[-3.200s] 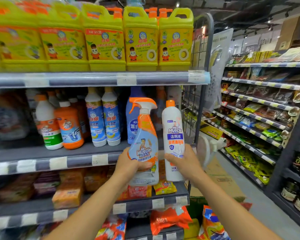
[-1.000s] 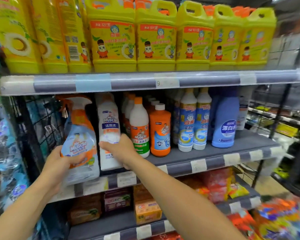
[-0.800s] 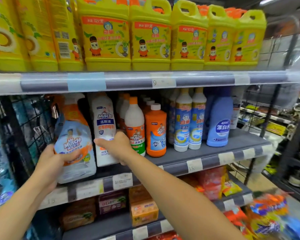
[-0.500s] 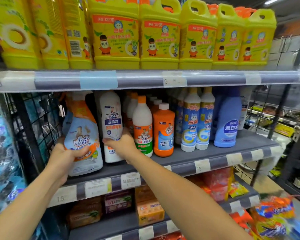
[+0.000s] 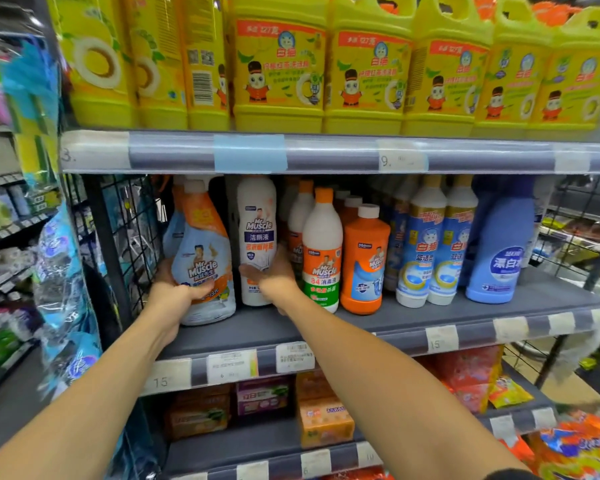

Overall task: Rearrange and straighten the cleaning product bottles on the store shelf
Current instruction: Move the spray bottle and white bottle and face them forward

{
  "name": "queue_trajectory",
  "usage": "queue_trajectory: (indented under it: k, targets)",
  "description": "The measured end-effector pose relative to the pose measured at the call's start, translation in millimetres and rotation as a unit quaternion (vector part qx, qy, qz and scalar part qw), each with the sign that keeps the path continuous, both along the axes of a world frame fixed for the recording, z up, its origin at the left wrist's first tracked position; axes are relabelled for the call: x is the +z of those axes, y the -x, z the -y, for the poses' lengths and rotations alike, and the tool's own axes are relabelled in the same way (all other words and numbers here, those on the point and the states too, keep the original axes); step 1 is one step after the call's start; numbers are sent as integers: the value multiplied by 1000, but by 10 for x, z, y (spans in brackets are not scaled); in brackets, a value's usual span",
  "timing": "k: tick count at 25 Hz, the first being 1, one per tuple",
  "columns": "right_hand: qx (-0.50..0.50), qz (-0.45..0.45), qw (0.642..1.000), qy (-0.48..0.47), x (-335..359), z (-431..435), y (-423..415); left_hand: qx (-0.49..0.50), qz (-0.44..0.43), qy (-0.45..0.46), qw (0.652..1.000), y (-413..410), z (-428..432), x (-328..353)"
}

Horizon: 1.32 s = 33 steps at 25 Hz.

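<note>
1. at the left end of the middle shelf point(image 5: 413, 323), hard by the wire side panel point(image 5: 132, 230), a person sets down two mr muscle bottles that were held in the air at the shelf's far right end about three seconds earlier.
2. the left hand point(image 5: 174, 292) wraps round the lower body of the trigger spray bottle point(image 5: 203, 258), thumb across the label. its base now appears to sit on the board, and the bottle leans slightly.
3. the right hand point(image 5: 274, 275) curls round the lower part of the white toilet cleaner bottle point(image 5: 257, 220), which stands upright just beside the spray bottle and close to the 84 disinfectant bottle point(image 5: 323, 251) on its right.
4. in the last half second both bottles have gone deeper in from the front edge, almost level with the row.
5. the placing looks nearly done: both grips are yet to let go, and the spray bottle probably needs squaring so it stands straight and faces front.
</note>
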State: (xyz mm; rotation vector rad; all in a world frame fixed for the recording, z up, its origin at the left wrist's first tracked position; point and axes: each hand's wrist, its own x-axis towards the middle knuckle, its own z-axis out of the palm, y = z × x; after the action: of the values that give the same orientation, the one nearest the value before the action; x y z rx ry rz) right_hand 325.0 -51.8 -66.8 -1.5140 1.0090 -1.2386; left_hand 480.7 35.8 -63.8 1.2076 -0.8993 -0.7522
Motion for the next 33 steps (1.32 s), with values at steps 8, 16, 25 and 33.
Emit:
queue_trajectory:
  k: [8, 16, 25, 33]
  targets:
    - [-16, -32, 999, -13, -21, 99, -130, 23, 5, -6, 1000, -162, 159, 37]
    - [-10, -146, 988, -53, -70, 35, -29, 95, 64, -33, 993, -114, 137, -31]
    - [-145, -265, 952, -38, -15, -92, -212, 274, 198, -162, 927, 382, 50, -41]
    - [-149, -302, 941, -19, -54, -49, -235, 306, 202, -132, 921, 424, 248, -51]
